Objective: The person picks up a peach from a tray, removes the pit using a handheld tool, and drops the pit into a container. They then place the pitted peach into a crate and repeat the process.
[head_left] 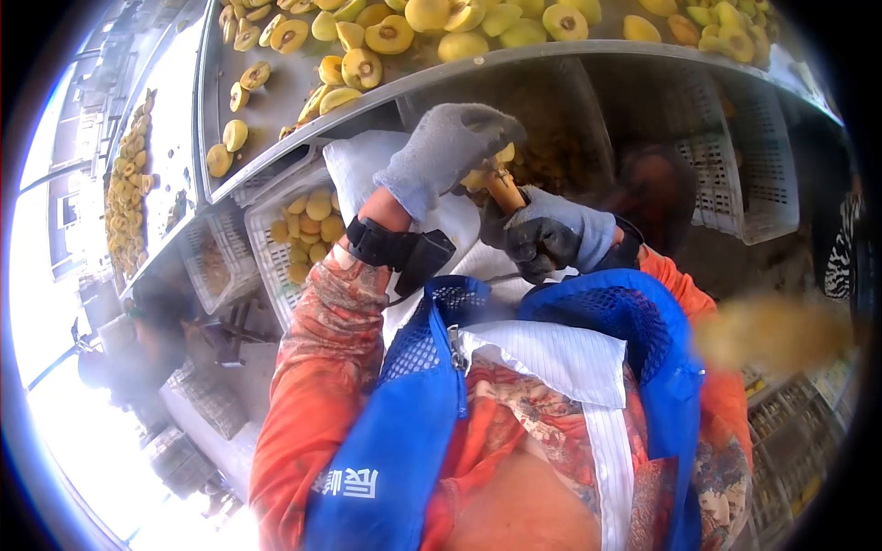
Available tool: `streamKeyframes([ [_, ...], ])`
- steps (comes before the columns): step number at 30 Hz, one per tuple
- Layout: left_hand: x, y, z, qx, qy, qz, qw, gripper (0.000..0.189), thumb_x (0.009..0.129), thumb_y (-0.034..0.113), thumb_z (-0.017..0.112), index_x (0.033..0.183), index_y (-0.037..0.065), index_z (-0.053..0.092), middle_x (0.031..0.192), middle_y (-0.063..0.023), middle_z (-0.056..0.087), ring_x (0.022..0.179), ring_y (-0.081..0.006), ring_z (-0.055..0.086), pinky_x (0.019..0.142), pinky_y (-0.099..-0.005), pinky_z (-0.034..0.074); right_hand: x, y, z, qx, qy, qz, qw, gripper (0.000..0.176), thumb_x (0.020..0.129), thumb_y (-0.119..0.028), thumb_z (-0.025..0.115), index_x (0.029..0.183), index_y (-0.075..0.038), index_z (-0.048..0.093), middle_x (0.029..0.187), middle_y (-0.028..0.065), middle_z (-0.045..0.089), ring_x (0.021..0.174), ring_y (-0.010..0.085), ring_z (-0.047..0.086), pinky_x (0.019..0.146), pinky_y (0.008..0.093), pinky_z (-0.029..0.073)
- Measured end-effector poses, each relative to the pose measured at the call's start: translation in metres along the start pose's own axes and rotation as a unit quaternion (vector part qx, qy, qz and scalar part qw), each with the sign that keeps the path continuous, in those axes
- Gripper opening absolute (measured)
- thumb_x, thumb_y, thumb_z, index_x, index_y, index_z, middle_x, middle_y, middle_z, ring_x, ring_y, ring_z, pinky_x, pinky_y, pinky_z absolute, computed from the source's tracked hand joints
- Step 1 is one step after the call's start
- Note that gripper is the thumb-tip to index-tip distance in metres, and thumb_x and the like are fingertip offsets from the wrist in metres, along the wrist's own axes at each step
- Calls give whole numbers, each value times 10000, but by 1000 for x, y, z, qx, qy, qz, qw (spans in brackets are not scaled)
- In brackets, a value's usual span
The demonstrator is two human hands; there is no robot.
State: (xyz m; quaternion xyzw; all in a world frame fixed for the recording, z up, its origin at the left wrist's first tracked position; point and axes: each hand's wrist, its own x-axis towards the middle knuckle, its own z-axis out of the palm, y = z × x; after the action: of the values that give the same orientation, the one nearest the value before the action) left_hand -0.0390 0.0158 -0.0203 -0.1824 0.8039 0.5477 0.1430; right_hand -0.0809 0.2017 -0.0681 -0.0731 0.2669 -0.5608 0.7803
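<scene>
My left hand (446,151), in a light grey glove, is closed over a yellow fruit (480,174) just below the table edge. My right hand (551,237), in a grey and black glove, grips a tool with a wooden handle (504,190) whose tip goes up into the fruit; the blade is hidden. A black band with a device (400,250) sits on my left wrist. I wear orange patterned sleeves and a blue mesh vest.
A metal table (276,101) above carries several halved yellow fruits (386,37). White plastic crates (276,248) with whole fruits stand under its left side. Another slotted crate (749,165) stands at right. A second table with fruit (129,184) lies far left.
</scene>
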Motion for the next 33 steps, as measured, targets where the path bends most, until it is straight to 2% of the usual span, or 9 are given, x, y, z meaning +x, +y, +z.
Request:
streamKeyframes([
  [2, 7, -13, 6, 30, 92, 187, 978, 275, 886, 98, 584, 1153, 71, 642, 1027, -78, 697, 880, -132, 654, 777, -254, 521, 2, 0, -1, 74, -31, -21, 997, 149, 807, -98, 628, 939, -40, 590, 670, 9, 525, 504, 77, 486, 450, 221, 378],
  [5, 6, -17, 19, -115, 171, 223, 953, 257, 899, 107, 591, 1148, 56, 635, 1087, -74, 681, 946, -114, 644, 789, -242, 513, 56, 35, -22, -16, 114, -219, 969, 161, 805, -103, 635, 944, -42, 580, 682, 13, 527, 498, 80, 477, 450, 227, 386],
  [8, -8, -4, 22, -393, 189, 102, 894, 252, 922, 122, 583, 1131, -14, 623, 1104, -56, 674, 974, -124, 638, 782, -233, 508, 22, 12, -1, -79, 100, -201, 971, 166, 823, -103, 629, 961, -29, 573, 664, 15, 516, 494, 88, 469, 447, 244, 393],
  [15, -18, 4, 22, -163, 256, 226, 925, 227, 918, 66, 558, 1121, 14, 648, 1053, -59, 692, 883, -115, 644, 752, -234, 504, 9, 4, 42, 100, 15, -88, 991, 179, 830, -129, 608, 953, -8, 559, 594, 12, 481, 445, 108, 454, 417, 261, 368],
  [19, -13, 12, 3, -51, 142, 215, 965, 225, 962, 110, 518, 1126, -5, 621, 1091, -80, 669, 931, -105, 596, 761, -218, 472, -4, -6, 44, 118, -15, -66, 991, 158, 814, -126, 597, 918, -14, 556, 598, 15, 485, 439, 109, 444, 412, 248, 356],
  [23, -3, 11, 22, -23, 317, 340, 885, 211, 893, 106, 593, 1089, 72, 665, 989, -98, 675, 851, -227, 650, 739, -314, 506, -3, -11, 37, 41, -30, -122, 991, 100, 814, -119, 589, 859, -33, 566, 628, 14, 507, 459, 110, 452, 422, 241, 365],
  [27, -8, -4, 53, -260, 322, 304, 858, 196, 922, 129, 580, 1085, 50, 655, 1040, -91, 680, 905, -165, 649, 777, -272, 503, -7, -10, 40, -52, 75, -88, 992, 72, 821, -101, 601, 855, -43, 574, 650, 9, 524, 483, 100, 477, 428, 235, 375],
  [31, -9, -3, 27, -131, 216, 183, 950, 201, 902, 114, 589, 1078, 38, 652, 1017, -84, 690, 925, -139, 649, 794, -260, 500, -14, -8, 39, -32, 74, -76, 994, 77, 817, -88, 609, 872, -40, 584, 659, 11, 535, 492, 95, 487, 429, 232, 377],
  [33, -2, 2, 16, -39, 189, 223, 955, 208, 890, 116, 597, 1076, 39, 652, 983, -77, 690, 844, -150, 653, 735, -279, 509, -15, -5, 40, -23, 73, -76, 994, 81, 816, -89, 611, 874, -39, 585, 659, 11, 536, 492, 95, 488, 429, 232, 377],
])
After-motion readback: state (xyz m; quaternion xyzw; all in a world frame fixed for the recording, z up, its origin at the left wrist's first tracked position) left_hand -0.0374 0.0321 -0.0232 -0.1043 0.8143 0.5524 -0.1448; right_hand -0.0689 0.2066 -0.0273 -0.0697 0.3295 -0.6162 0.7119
